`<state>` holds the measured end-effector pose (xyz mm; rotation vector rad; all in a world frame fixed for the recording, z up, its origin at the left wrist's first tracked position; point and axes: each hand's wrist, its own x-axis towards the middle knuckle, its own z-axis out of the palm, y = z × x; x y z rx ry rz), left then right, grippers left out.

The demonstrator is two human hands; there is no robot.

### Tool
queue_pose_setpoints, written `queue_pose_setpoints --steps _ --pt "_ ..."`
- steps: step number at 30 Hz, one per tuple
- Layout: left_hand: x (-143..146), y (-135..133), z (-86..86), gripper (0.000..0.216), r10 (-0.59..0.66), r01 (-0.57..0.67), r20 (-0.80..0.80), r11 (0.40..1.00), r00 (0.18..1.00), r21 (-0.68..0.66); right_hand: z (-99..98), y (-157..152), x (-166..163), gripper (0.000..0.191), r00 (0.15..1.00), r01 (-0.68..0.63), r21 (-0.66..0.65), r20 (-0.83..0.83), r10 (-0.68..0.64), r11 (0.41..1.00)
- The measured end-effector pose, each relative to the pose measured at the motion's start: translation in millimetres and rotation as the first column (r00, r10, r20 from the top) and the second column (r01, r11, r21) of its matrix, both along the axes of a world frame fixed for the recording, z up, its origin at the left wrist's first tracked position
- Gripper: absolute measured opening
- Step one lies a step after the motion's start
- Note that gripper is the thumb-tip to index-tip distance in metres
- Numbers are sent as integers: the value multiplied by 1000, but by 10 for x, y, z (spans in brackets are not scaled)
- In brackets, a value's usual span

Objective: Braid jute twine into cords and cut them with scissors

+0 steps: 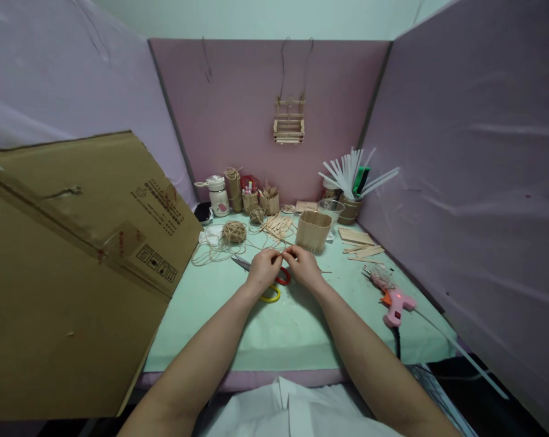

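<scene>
Over the middle of the table, my left hand [264,268] and my right hand [302,266] meet with their fingertips pinched close together. Both are closed on thin jute twine, mostly covered by the fingers; a short brown end pokes out right of my right wrist. Loose strands run back toward a ball of twine [234,232]. Under my left hand lie scissors [271,295] with one yellow and one red handle loop, blades pointing left. Just behind my right hand stands a box made of wooden craft sticks [313,230].
A pink hot glue gun [396,303] lies at right, its cord hanging over the front edge. A large cardboard sheet [74,273] leans at left. Craft sticks [363,246], a clear cup [331,209], a pot of white glue sticks [350,209] and a white bottle [218,197] stand farther back.
</scene>
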<state>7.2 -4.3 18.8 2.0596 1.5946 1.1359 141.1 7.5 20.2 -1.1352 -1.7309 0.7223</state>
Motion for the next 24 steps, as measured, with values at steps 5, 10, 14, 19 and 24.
queue_pose_setpoints --steps 5,10,14,19,24 --pt "7 -5 9 19 37 -38 -61 999 997 -2 -23 -13 -5 16 997 7 121 73 -16 993" --pt "18 -26 19 18 73 -71 -55 997 996 26 -78 -1 -8 16 996 8 196 88 -26 981" --pt "27 -29 34 18 57 -56 -19 998 998 35 -75 3 -24 15 997 34 138 69 -44 990" --pt "21 -3 36 18 88 -78 137 994 987 -79 -50 15 -36 16 999 29 23 -19 -28 999" --pt "9 36 -9 16 78 -42 291 991 954 -130 -100 74 -34 21 994 -22 -95 -112 12 995"
